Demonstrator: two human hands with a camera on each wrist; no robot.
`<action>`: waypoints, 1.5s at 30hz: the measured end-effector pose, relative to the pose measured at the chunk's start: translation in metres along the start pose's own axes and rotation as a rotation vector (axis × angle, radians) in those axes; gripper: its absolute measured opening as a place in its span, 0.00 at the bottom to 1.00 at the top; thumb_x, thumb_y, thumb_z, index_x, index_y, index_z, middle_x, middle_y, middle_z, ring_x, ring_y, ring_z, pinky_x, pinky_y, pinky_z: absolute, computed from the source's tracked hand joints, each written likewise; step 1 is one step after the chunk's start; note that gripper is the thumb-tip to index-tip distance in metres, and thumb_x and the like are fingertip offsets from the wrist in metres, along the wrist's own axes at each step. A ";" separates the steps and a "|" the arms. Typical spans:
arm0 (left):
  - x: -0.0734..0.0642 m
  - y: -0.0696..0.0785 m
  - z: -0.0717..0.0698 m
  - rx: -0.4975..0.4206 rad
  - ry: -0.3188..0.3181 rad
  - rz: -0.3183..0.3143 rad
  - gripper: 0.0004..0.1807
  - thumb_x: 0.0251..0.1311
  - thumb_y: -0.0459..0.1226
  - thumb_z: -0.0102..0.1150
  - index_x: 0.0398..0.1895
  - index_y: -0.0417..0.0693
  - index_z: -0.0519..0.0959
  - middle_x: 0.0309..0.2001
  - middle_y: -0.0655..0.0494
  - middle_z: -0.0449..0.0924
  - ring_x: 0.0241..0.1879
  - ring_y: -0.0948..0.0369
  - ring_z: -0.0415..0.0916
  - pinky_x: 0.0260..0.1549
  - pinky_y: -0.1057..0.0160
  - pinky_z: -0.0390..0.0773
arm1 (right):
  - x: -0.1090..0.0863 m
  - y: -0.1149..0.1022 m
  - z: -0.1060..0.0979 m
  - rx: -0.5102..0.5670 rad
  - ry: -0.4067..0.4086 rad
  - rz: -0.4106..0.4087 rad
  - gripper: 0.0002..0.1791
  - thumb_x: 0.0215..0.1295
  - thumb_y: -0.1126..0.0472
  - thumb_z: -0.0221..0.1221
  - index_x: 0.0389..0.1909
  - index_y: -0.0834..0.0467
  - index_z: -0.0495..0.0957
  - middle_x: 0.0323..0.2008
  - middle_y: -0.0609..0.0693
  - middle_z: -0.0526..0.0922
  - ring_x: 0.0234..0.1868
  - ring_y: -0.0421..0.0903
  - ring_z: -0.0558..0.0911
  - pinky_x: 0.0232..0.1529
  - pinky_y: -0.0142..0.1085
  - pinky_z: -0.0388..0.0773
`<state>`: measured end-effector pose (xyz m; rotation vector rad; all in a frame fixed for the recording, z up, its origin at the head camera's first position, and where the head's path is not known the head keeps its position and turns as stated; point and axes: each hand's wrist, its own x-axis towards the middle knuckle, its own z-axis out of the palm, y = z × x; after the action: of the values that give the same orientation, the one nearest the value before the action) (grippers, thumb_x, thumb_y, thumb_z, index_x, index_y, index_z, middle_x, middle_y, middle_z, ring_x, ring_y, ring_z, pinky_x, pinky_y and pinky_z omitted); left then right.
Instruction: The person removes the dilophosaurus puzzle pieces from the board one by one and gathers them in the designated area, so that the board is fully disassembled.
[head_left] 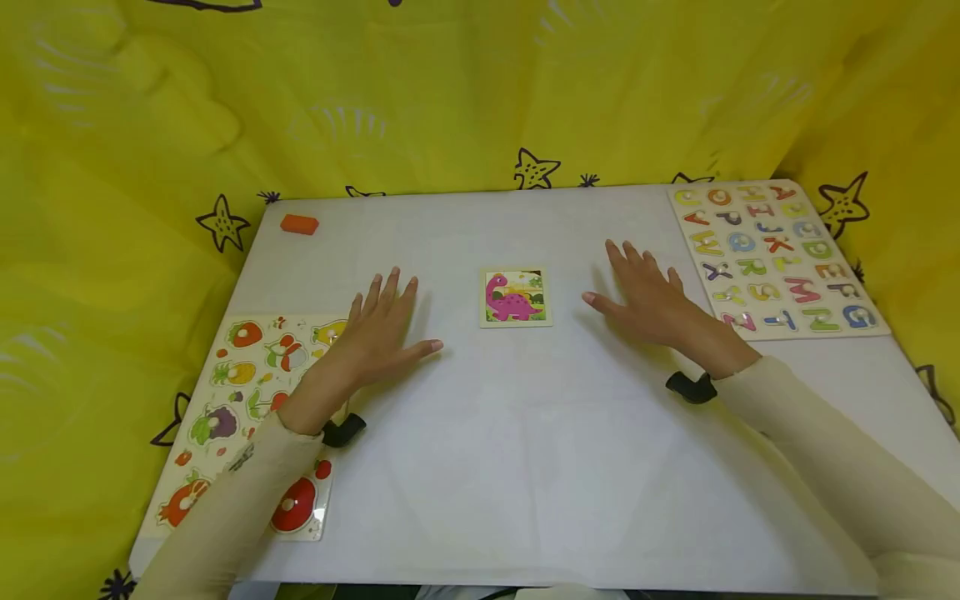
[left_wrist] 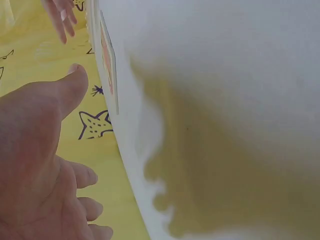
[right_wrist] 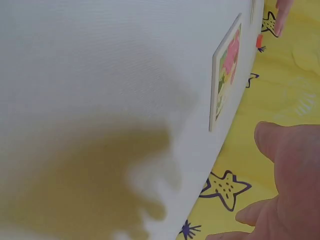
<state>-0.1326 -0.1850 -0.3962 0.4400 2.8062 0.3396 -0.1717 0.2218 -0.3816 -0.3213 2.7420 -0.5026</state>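
A small square dinosaur puzzle (head_left: 515,297) lies flat at the middle of the white table, its pink dinosaur picture facing up. To its left, my left hand (head_left: 378,337) hovers over the table with fingers spread and nothing held. My right hand (head_left: 645,296) is on the other side of the puzzle, fingers extended and likewise holding nothing. Both wrist views show a hand's shadow on the table below. In the right wrist view the puzzle (right_wrist: 226,72) appears edge-on beyond the thumb; the left wrist view shows the puzzle (left_wrist: 107,60) as a thin sliver.
A fruit and vegetable peg board (head_left: 247,375) lies at the left, partly covered by the left forearm. An alphabet peg board (head_left: 776,258) occupies the right back corner. One orange block (head_left: 299,224) sits at the back left. Yellow patterned cloth (head_left: 450,100) hangs behind the table (head_left: 517,467).
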 end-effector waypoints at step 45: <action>0.034 0.067 0.022 0.012 -0.099 0.169 0.49 0.74 0.68 0.46 0.87 0.53 0.49 0.87 0.47 0.41 0.86 0.47 0.40 0.80 0.42 0.54 | 0.081 -0.084 0.040 0.120 0.055 -0.268 0.25 0.76 0.53 0.64 0.67 0.60 0.77 0.58 0.60 0.76 0.58 0.55 0.78 0.63 0.57 0.69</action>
<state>-0.1395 -0.1075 -0.4064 0.6801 2.6830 0.3273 -0.2186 0.1105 -0.4084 -0.6581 2.7194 -0.7525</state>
